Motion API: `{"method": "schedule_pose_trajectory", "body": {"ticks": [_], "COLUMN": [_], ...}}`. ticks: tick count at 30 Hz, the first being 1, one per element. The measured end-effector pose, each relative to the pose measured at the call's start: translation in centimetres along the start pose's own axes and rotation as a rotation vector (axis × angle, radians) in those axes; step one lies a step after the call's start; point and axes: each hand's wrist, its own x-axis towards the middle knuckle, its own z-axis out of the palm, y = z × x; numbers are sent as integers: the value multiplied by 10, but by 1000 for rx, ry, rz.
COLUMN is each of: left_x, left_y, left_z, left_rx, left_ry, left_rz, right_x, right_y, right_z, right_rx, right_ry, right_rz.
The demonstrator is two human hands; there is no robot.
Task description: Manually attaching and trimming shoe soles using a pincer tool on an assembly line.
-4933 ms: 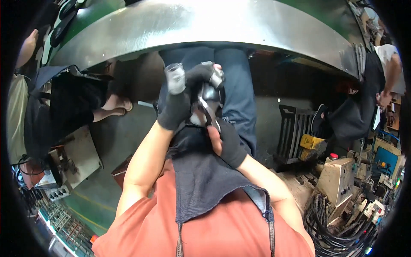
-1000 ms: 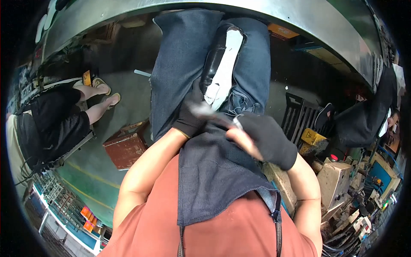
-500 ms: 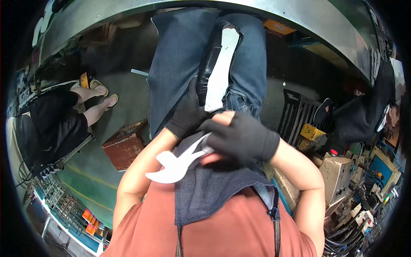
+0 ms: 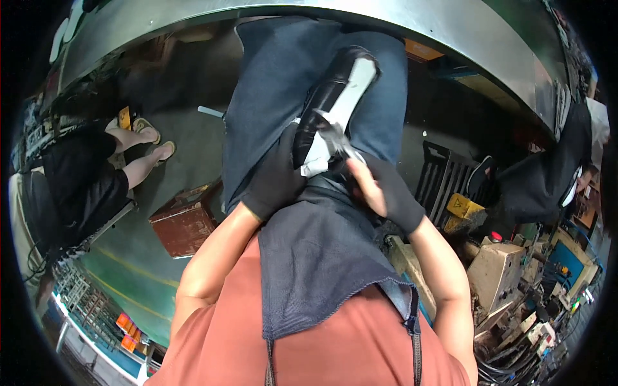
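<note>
White piece back on shoe (image 4: 335, 106), w/ left hand (image 4: 277, 177) gripping, right hand (image 4: 380, 186) touching.

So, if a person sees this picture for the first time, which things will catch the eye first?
Most likely the two black-gloved hands at the centre: the left hand grips a long black and white part lying along the lap, while the right hand presses a small metal tool against it. Next, the dark blue apron over the orange shirt below, and the reddish-brown box on the green floor at the left.

Box (image 4: 185, 222) left of lap
</note>
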Motion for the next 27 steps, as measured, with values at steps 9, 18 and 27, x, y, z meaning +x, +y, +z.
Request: {"method": "schedule_pose_trajectory", "body": {"ticks": [9, 18, 27], "left_x": [50, 42, 25], "left_y": [84, -20, -7], "left_z": [-92, 13, 29], "left_rx": [-159, -140, -67], "left_ry": [309, 10, -10], "left_rz": [345, 122, 260], "right_x": [-52, -42, 5], "right_y": [16, 19, -68], "right_z": [-24, -55, -51], "right_rx": [112, -125, -1185], "right_ry": [157, 35, -169], "right_rz": [-155, 58, -113]}}
